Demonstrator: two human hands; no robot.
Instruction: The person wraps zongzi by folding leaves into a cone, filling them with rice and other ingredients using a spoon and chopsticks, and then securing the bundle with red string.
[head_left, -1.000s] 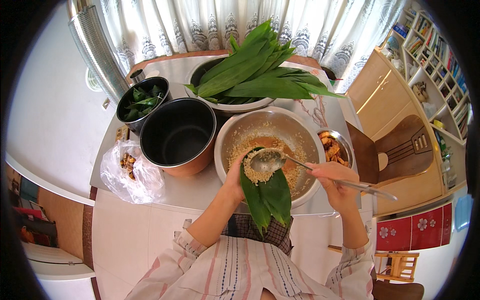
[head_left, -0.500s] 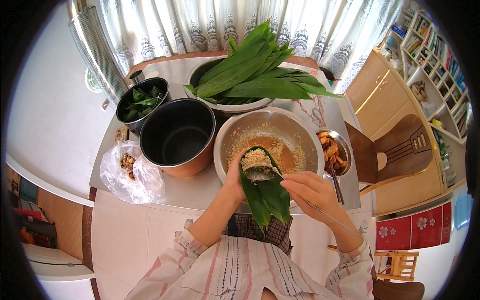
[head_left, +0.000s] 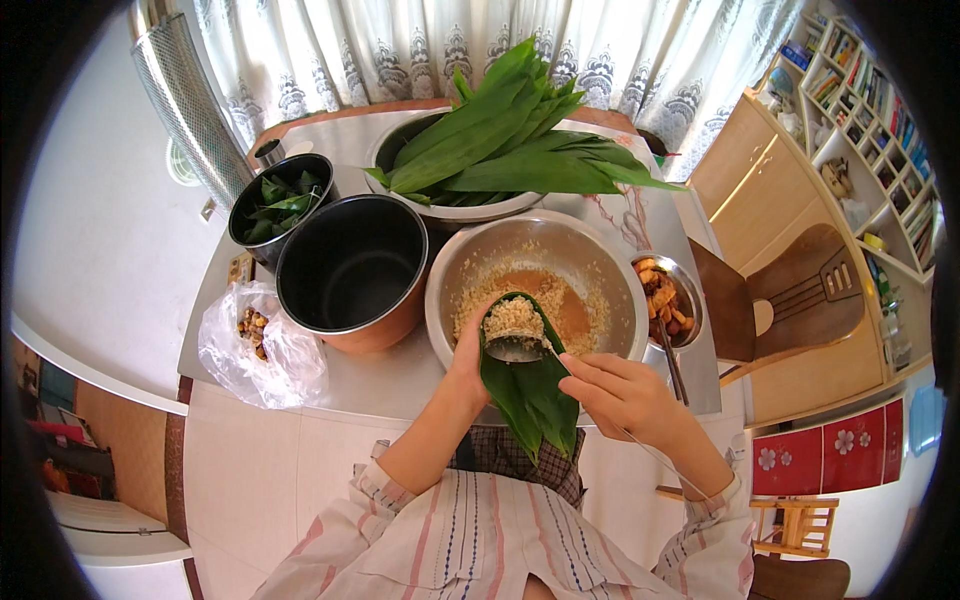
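Note:
My left hand [head_left: 468, 350] is closed around a folded green leaf [head_left: 530, 395], shaped into a cup at its top with the tails hanging down. Pale rice [head_left: 517, 317] fills the leaf cup. A metal spoon [head_left: 516, 348] rests its bowl against the rice, partly inside the leaf. Its thin handle runs back through my right hand [head_left: 617, 393], whose fingers pinch it. Just beyond both hands, a wide steel bowl [head_left: 455, 265] holds rice grains and brownish liquid.
Long green leaves [head_left: 480, 140] overflow a metal basin [head_left: 385, 150] at the back. A black-lined pot [head_left: 350, 265] and a smaller pot [head_left: 240, 205] with leaf-wrapped parcels stand left. Nearer lies a plastic bag [head_left: 230, 350]. A small bowl [head_left: 697, 300] of meat chunks with chopsticks [head_left: 672, 365] sits right.
The spoon's bowl has tilted and pressed slightly against the rice in the leaf cup. My right hand has shifted a little lower, while my left hand keeps its hold on the leaf.

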